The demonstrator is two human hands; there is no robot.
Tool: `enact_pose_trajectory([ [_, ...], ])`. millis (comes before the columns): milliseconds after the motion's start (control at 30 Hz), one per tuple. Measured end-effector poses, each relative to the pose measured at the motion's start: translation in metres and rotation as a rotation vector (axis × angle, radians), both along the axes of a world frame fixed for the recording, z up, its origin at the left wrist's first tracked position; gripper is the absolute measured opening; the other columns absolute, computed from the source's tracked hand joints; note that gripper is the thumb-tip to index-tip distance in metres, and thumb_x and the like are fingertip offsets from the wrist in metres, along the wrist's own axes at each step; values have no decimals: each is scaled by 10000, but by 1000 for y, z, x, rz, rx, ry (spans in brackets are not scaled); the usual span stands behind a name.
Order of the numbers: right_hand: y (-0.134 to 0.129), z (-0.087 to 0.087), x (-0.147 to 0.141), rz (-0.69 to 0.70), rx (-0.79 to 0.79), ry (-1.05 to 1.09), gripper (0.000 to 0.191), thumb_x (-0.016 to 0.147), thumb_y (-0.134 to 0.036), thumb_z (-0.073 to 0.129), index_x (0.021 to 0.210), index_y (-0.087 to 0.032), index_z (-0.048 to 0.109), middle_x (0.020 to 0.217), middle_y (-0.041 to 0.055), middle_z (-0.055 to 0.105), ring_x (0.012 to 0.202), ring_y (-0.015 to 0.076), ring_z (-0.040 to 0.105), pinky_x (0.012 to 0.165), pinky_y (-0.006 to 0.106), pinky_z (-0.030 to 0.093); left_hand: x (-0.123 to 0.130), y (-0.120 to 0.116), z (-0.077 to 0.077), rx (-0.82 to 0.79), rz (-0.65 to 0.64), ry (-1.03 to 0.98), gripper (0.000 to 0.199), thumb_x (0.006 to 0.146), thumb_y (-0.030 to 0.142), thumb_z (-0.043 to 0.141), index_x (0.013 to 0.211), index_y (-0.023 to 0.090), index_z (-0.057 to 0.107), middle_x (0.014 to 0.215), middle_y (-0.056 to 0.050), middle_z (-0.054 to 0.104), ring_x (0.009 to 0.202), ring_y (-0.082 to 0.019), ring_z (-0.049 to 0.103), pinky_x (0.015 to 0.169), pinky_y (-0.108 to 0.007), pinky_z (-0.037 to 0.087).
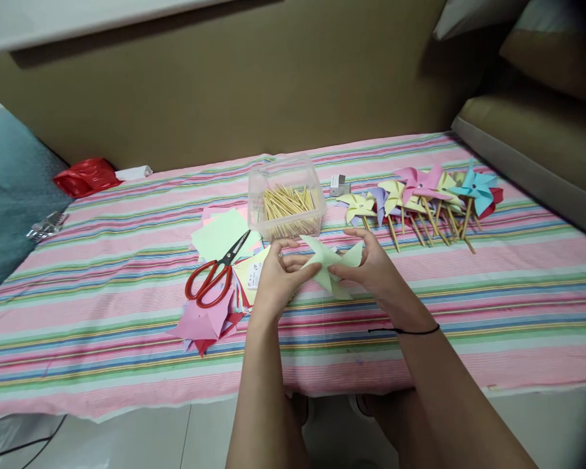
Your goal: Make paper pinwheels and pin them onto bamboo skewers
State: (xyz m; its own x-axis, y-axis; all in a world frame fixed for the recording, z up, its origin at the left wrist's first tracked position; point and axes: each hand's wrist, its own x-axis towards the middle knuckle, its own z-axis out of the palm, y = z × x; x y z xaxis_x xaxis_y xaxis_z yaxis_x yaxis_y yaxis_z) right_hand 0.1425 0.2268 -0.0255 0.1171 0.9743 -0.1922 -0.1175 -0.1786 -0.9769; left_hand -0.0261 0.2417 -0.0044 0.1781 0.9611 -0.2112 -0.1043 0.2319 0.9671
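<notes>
A pale green paper pinwheel (328, 273) with folded blades is held between both hands, just above the striped cloth. My left hand (284, 273) pinches its left side, thumb pressed near the centre. On the right side my right hand (368, 264) grips it too, its thumb also near the middle. Part of the pinwheel's back is hidden by the fingers. Left of my left hand lie red-handled scissors (217, 270) on sheets of coloured paper (222, 234). Below them are cut pink and red paper pieces (208, 319).
Behind the hands stands a clear plastic box (286, 195) of short wooden sticks (290, 208). A small grey box (339, 185) sits beside it. Several finished pinwheels (422, 185) on sticks lie at the right. A red plastic bag (85, 177) rests at the far left.
</notes>
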Motion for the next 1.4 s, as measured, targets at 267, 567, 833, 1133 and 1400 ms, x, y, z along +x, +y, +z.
enact_pose_trajectory([
  [267, 0, -6, -1, 83, 14, -17, 747, 541, -246, 804, 1166, -258, 394, 657, -60, 623, 571, 186, 608, 518, 305, 502, 3, 0, -5, 11, -43, 53, 558, 584, 201, 777, 975, 242, 381, 719, 33, 717, 468, -96, 591, 505, -195, 448],
  [567, -2, 7, -8, 43, -27, 55, 838, 519, -319, 833, 1205, -232, 361, 601, -71, 622, 550, 182, 618, 493, 277, 485, 9, 0, -2, 11, 56, 18, 574, 560, 173, 768, 956, 240, 358, 646, 40, 700, 451, -111, 595, 490, -196, 445],
  [833, -1, 1, -13, -26, 66, 165, 872, 510, -315, 861, 1217, -255, 355, 681, -53, 665, 653, 202, 677, 603, 320, 551, 10, 0, -2, 6, 109, -31, 597, 546, 169, 786, 957, 228, 357, 639, 15, 707, 493, -123, 620, 505, -195, 455],
  [1133, -1, 2, -14, -27, 102, 174, 922, 518, -319, 861, 1274, -261, 336, 683, -49, 668, 635, 208, 678, 619, 347, 562, 10, 0, -4, -9, 106, -67, 602, 530, 189, 804, 949, 227, 374, 649, 10, 712, 515, -131, 632, 521, -206, 467],
  [1400, 0, -1, -14, -30, 90, 140, 911, 529, -330, 858, 1270, -259, 332, 694, -44, 669, 661, 219, 688, 632, 357, 566, 11, 1, -5, 38, 109, -37, 589, 534, 166, 780, 948, 232, 366, 644, 39, 695, 502, -109, 614, 530, -194, 461],
])
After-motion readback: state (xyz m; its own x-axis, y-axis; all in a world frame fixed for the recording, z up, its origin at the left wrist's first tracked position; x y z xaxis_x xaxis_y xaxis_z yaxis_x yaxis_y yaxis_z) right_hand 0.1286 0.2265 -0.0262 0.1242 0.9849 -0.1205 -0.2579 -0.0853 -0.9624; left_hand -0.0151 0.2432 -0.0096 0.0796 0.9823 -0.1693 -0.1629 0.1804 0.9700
